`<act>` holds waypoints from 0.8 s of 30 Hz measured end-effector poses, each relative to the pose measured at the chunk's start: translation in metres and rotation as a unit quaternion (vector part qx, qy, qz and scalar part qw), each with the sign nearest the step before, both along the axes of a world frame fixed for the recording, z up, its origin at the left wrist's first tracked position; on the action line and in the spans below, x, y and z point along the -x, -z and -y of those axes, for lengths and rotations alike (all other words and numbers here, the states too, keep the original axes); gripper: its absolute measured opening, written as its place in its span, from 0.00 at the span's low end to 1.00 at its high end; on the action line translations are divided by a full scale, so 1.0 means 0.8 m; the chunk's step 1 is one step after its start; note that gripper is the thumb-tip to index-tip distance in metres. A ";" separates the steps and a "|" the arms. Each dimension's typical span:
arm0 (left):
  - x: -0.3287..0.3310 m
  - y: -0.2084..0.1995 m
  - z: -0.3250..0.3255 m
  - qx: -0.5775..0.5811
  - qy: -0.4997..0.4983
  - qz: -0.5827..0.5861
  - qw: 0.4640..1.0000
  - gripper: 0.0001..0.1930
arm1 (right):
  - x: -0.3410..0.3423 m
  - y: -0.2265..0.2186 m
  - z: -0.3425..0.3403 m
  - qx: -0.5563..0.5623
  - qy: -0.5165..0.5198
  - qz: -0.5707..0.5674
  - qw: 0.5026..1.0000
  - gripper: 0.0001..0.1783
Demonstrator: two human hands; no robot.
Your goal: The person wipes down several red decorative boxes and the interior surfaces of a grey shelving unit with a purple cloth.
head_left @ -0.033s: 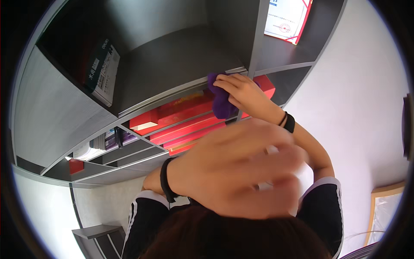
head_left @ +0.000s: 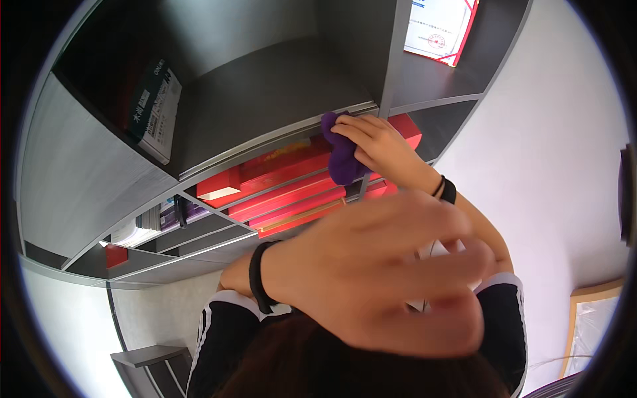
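Observation:
My right hand (head_left: 378,142) holds a bunched purple cloth (head_left: 342,159) against the front edge of the grey shelf (head_left: 279,136), close to its right-hand upright. The fingers are bent over the top of the cloth, and part of it hangs below the edge. Large and close to the camera, my left hand (head_left: 371,272) is raised with its back showing. Its fingers are slightly curled and blurred, with gaps between them, and nothing shows in them. A black band circles each wrist.
Inside the upper compartment, at left, leans a dark green and white package (head_left: 156,116). Red boxes (head_left: 282,159) lie stacked beneath the shelf, books (head_left: 142,225) to their left. A red-edged certificate (head_left: 438,30) stands at upper right, beside a pale wall (head_left: 524,166).
My left hand has shifted a little right and down, its fingers further apart. The right hand and cloth stay at the shelf edge, with hardly any shift.

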State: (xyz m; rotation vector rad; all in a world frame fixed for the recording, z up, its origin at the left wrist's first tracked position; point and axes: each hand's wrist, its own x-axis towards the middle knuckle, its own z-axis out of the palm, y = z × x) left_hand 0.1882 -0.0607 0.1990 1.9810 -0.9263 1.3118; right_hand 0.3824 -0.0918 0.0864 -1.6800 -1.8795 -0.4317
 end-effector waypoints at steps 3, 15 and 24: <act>-0.032 -0.007 0.037 0.065 0.096 0.078 0.990 0.08 | -0.009 -0.004 0.037 0.001 0.032 -0.034 0.999 0.30; -0.156 -0.016 0.129 0.126 0.194 0.040 0.972 0.11 | -0.146 -0.035 0.130 -0.076 0.049 -0.054 0.994 0.29; -0.226 -0.001 0.167 0.121 0.151 0.023 0.981 0.13 | -0.250 -0.039 0.123 -0.116 0.043 -0.107 0.987 0.24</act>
